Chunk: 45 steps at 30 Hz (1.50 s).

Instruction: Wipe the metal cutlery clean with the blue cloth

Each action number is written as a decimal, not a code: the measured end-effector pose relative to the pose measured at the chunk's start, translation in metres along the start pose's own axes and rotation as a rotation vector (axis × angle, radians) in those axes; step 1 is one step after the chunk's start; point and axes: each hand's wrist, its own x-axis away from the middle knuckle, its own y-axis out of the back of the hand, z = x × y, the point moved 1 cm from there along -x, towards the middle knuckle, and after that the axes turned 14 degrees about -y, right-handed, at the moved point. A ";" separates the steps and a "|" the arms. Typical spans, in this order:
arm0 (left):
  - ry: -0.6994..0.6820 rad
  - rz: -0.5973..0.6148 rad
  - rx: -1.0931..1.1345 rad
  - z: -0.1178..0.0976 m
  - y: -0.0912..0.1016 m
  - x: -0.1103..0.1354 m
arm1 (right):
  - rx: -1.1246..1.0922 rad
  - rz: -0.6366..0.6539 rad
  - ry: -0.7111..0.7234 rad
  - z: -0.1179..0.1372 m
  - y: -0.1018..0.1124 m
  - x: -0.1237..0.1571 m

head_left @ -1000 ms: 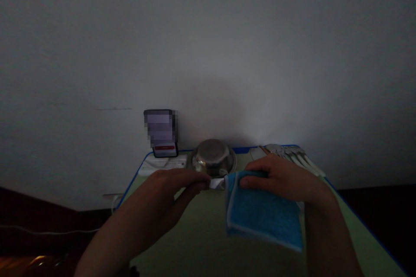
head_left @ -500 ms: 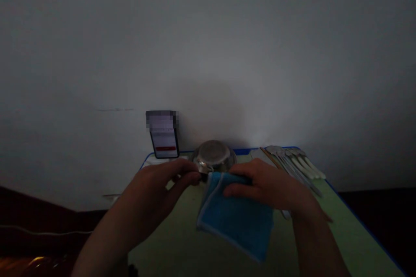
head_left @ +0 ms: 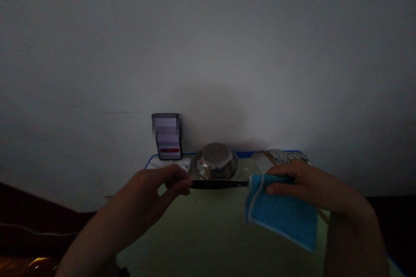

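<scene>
My left hand (head_left: 159,184) pinches one end of a long thin utensil (head_left: 219,184), probably a knife, held level above the green table (head_left: 201,233). My right hand (head_left: 305,181) grips a blue cloth (head_left: 282,214) folded around the utensil's other end. The cloth hangs down from my fingers. The dim light hides what kind of utensil it is.
A steel bowl (head_left: 216,162) sits at the table's far edge, just behind the utensil. A phone (head_left: 169,138) leans against the wall at the back left, above a white object (head_left: 170,164). Several pieces of cutlery (head_left: 279,156) lie at the back right.
My right hand slid the blue cloth to the right along the utensil, baring its dark length. My left hand stayed near the left end.
</scene>
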 end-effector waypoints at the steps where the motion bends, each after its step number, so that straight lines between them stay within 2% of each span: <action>1: -0.003 0.044 -0.004 -0.001 -0.002 0.000 | 0.015 0.004 0.000 0.003 -0.001 -0.001; 4: 0.000 0.153 -0.028 -0.004 -0.005 0.000 | 0.076 -0.002 0.012 0.012 -0.006 -0.004; 6: 0.010 0.175 -0.050 -0.004 -0.006 -0.001 | 0.100 -0.009 0.043 0.018 -0.007 -0.006; 10: 0.034 0.126 -0.041 -0.005 -0.007 -0.005 | 0.093 0.010 0.107 0.026 -0.010 -0.008; 15: -0.093 0.015 -0.005 -0.013 -0.013 -0.012 | 0.085 0.023 0.143 0.029 -0.013 -0.010; 18: -0.151 0.061 0.017 -0.015 -0.018 -0.013 | 0.080 0.030 0.154 0.030 -0.013 -0.010; 21: -0.145 0.094 0.049 -0.013 -0.020 -0.013 | 0.059 0.031 0.160 0.029 -0.012 -0.011; 27: -0.159 0.074 0.056 -0.020 -0.019 -0.015 | 0.042 0.043 0.128 0.027 -0.013 -0.014; 31: -0.175 0.098 0.035 -0.025 -0.021 -0.020 | 0.071 0.056 0.147 0.035 -0.019 -0.015; 35: -0.208 0.061 0.032 -0.016 -0.017 -0.018 | 0.065 0.102 0.167 0.042 -0.023 -0.014; 39: -0.143 -0.018 0.060 0.002 -0.006 -0.006 | 0.055 0.095 0.099 0.034 -0.015 -0.009; 42: -0.125 -0.066 0.080 0.007 -0.002 -0.001 | 0.041 0.059 0.039 0.025 -0.008 -0.004; 45: -0.155 -0.083 0.104 0.004 -0.004 -0.002 | 0.038 -0.033 0.040 0.020 -0.003 0.002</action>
